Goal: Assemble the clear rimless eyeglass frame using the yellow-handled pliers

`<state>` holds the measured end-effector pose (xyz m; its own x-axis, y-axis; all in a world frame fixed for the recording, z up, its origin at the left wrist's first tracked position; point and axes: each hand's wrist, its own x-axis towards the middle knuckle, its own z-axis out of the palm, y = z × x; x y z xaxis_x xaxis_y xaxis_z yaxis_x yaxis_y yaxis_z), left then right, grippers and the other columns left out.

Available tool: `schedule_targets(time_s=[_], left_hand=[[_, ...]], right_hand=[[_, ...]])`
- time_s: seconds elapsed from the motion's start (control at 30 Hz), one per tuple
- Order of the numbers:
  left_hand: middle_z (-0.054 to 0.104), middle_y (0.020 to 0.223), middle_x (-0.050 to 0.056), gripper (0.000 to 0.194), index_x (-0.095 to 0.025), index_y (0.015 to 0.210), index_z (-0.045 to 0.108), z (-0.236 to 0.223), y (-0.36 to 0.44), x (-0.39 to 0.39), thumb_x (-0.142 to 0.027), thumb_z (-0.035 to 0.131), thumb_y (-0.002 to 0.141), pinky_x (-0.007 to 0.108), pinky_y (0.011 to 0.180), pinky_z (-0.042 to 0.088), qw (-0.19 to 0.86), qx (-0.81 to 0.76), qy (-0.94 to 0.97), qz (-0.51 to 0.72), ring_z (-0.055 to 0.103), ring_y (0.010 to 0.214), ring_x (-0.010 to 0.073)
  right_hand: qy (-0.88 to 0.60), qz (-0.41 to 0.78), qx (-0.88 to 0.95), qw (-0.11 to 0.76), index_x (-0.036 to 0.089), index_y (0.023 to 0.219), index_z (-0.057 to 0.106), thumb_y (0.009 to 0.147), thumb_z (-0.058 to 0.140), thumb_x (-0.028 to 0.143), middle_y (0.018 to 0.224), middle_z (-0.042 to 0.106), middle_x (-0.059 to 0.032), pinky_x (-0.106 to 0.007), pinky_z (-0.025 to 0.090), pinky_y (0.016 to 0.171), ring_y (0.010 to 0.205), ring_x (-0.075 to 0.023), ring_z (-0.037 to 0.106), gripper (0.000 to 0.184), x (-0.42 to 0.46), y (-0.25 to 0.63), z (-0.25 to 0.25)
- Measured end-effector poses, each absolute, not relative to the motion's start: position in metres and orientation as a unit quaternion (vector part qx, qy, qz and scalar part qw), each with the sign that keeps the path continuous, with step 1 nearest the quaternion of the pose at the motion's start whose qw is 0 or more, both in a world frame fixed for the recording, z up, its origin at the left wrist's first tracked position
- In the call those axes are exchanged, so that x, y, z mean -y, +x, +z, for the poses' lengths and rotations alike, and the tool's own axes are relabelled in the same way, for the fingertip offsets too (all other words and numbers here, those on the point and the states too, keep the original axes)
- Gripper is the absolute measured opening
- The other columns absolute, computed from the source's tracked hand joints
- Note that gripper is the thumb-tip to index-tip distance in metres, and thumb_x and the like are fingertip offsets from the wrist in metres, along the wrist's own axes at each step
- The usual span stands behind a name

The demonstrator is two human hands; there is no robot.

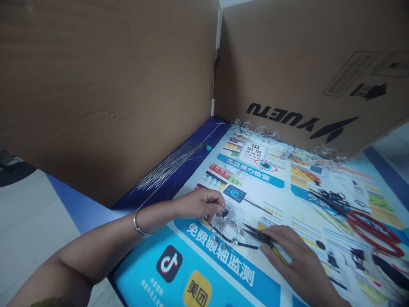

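Pinched at the fingertips of my left hand (209,204) is a looped silvery wire piece (234,228). It has a dark knob near the fingers and a dark strip along its lower side. Its exact kind is unclear. My right hand (294,251) is closed around the yellow handles of a pair of pliers (254,232). The pliers' dark jaws look slightly parted and point left, close beside the wire loops. Whether they touch the wire, I cannot tell.
Straight wires (172,164) lie bundled at the left edge. Tangled wire pieces (262,132) line the cardboard wall (306,64) behind. On the right are red-handled scissors (372,232), black rings (335,198) and a roll of tape (380,264). Another cardboard wall (105,94) stands left.
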<state>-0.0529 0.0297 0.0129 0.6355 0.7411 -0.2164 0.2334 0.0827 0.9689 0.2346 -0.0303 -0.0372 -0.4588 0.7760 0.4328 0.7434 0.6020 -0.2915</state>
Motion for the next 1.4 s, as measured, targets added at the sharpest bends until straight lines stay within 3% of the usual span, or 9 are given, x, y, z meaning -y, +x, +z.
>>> schedule_targets(time_s=[0.5, 0.93, 1.4], left_hand=[[0.055, 0.069, -0.002, 0.013, -0.015, 0.079, 0.051, 0.014, -0.051, -0.028, -0.028, 0.049, 0.083, 0.018, 0.047, 0.037, 0.619, -0.394, 0.653, 0.187, 0.052, 0.052, 0.006], [0.055, 0.07, -0.002, 0.016, -0.016, 0.079, 0.049, 0.016, -0.052, -0.027, -0.031, 0.048, 0.084, 0.017, 0.047, 0.037, 0.61, -0.404, 0.659, 0.171, 0.051, 0.053, 0.0052], [0.054, 0.069, -0.002, 0.016, -0.016, 0.079, 0.048, 0.016, -0.051, -0.026, -0.031, 0.048, 0.084, 0.017, 0.047, 0.037, 0.611, -0.406, 0.659, 0.169, 0.052, 0.053, 0.006]], right_hand=[[-0.45, 0.062, 0.842, 0.291, 0.024, 0.099, 0.063, 0.081, 0.058, 0.038, 0.095, 0.066, -0.0055, -0.029, 0.054, 0.075, 0.09, -0.0207, 0.063, 0.024, 0.031, 0.233, -0.031], [-0.404, 0.112, 0.852, 0.313, 0.022, 0.104, 0.057, 0.081, 0.06, 0.026, 0.096, 0.062, -0.0079, -0.028, 0.053, 0.075, 0.091, -0.0197, 0.061, 0.024, 0.035, 0.229, -0.022], [-0.437, 0.115, 0.83, 0.328, 0.022, 0.102, 0.061, 0.081, 0.059, 0.028, 0.096, 0.063, -0.0078, -0.028, 0.053, 0.075, 0.092, -0.02, 0.061, 0.022, 0.035, 0.231, -0.024]])
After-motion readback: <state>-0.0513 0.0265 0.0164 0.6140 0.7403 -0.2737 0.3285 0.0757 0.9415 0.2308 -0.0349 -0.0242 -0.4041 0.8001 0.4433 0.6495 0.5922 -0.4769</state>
